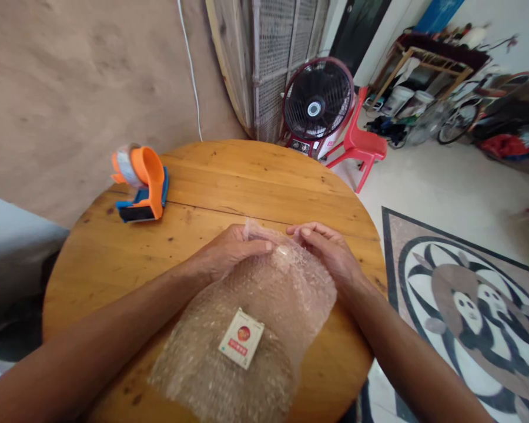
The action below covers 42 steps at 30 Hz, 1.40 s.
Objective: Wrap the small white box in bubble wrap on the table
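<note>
A sheet of clear bubble wrap (264,317) lies on the round wooden table (203,194) in front of me. A small white packet with a red round mark (241,338) shows through the wrap near its near end. My left hand (229,252) grips the far edge of the wrap, thumb pressed on top. My right hand (326,249) holds the same far edge a little to the right, fingers curled over it. The far edge is lifted slightly between the two hands.
An orange and blue tape dispenser (141,185) with a roll of clear tape stands at the table's far left. Beyond the table are a black floor fan (317,106), a red plastic chair (361,144) and a floor mat with a panda pattern (467,311).
</note>
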{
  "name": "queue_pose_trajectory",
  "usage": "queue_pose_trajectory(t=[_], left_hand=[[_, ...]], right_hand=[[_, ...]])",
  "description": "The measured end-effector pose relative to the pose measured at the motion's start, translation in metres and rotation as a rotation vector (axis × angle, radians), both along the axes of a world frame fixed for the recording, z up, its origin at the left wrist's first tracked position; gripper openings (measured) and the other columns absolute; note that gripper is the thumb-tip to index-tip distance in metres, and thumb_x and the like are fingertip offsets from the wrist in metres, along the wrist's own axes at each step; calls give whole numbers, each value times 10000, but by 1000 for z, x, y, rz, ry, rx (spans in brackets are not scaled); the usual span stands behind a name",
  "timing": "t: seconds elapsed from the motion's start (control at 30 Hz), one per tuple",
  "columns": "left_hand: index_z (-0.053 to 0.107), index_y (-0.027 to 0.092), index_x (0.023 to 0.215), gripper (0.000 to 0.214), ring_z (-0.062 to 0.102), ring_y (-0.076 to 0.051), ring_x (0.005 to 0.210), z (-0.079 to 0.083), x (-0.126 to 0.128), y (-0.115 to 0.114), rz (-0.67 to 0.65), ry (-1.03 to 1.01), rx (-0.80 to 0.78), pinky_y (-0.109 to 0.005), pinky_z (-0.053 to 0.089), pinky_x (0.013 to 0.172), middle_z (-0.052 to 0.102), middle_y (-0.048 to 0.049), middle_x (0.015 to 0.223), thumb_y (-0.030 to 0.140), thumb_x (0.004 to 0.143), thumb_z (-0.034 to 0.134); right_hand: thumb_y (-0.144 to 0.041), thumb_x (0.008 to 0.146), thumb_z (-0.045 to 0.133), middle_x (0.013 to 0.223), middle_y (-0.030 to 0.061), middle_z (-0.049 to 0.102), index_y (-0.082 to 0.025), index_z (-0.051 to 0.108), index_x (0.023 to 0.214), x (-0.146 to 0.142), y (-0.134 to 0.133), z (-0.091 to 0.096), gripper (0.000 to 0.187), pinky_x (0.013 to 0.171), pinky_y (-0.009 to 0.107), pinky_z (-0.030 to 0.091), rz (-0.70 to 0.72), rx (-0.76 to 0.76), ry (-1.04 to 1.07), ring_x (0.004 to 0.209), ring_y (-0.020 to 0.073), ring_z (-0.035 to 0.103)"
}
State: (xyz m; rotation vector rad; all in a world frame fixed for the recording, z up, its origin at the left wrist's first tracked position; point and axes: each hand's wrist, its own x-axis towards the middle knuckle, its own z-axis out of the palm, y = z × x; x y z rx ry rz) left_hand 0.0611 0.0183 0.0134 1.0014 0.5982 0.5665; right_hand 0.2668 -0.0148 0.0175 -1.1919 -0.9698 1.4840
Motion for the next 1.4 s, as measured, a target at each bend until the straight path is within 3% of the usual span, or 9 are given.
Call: queue_pose_trajectory(t=[0.13, 0.33, 0.57, 0.77, 0.9, 1.1, 1.3, 1.4], left_hand=[[702, 108, 983, 276, 633, -164, 755, 9, 2, 3, -14, 102, 44, -261, 451, 703, 722, -77, 929, 250, 748, 678], [644, 140, 917, 305, 571, -119, 653, 22, 12, 6, 10, 248, 136, -234, 413, 628, 659, -2, 767, 286, 665, 735], [635, 140, 730, 241, 472, -97, 587, 9, 26, 8, 13, 271, 228, -221, 321, 564, 566, 24, 666, 376, 724, 684], [589, 140, 658, 223, 371, -78, 532, 1, 33, 7, 52, 246, 163, -223, 238, 522, 470, 41, 601, 334, 734, 668], [503, 149, 593, 319, 296, -66, 492, 0, 33, 6, 24, 232, 114, -234, 171, 499, 392, 56, 546, 376, 754, 657], [448, 167, 574, 406, 268, -59, 455, 0, 33, 4, 42, 261, 66, -236, 145, 476, 361, 66, 518, 470, 726, 671], [466, 167, 560, 351, 295, -63, 438, 4, 35, 4, 50, 328, 102, -232, 175, 456, 394, 57, 503, 416, 728, 647], [458, 167, 558, 373, 297, -59, 435, 3, 34, 5, 68, 346, 95, -227, 177, 455, 400, 57, 506, 439, 717, 656]], right_hand=[[-381, 797, 680, 914, 13, 695, -202, 702, 813, 7, 2, 5, 181, 637, 237, 406, 71, 3, -49, 670, 96, 560], [-318, 802, 669, 842, 14, 700, -199, 708, 819, 11, 6, 14, 126, 717, 255, 420, 90, 121, -124, 725, 114, 591], [-316, 783, 688, 884, 14, 702, -209, 719, 837, 8, 12, 1, 124, 744, 269, 428, 60, 151, -56, 747, 121, 611], [-315, 782, 682, 957, 36, 712, -200, 716, 837, 12, 16, -2, 132, 774, 288, 446, 108, 103, 48, 791, 137, 627], [-347, 767, 675, 946, 51, 714, -188, 710, 795, 12, 17, 4, 165, 750, 293, 458, 111, 58, 133, 788, 151, 631], [-347, 792, 685, 846, 35, 709, -190, 714, 862, 10, 16, 2, 174, 778, 274, 436, 108, 99, 9, 792, 135, 619], [-326, 793, 695, 897, 27, 712, -212, 692, 773, 12, 19, -5, 116, 794, 277, 430, -3, 171, -47, 838, 139, 619], [-346, 815, 665, 990, 36, 695, -220, 686, 818, 16, 17, -1, 128, 848, 311, 438, 24, 254, -53, 879, 156, 627]])
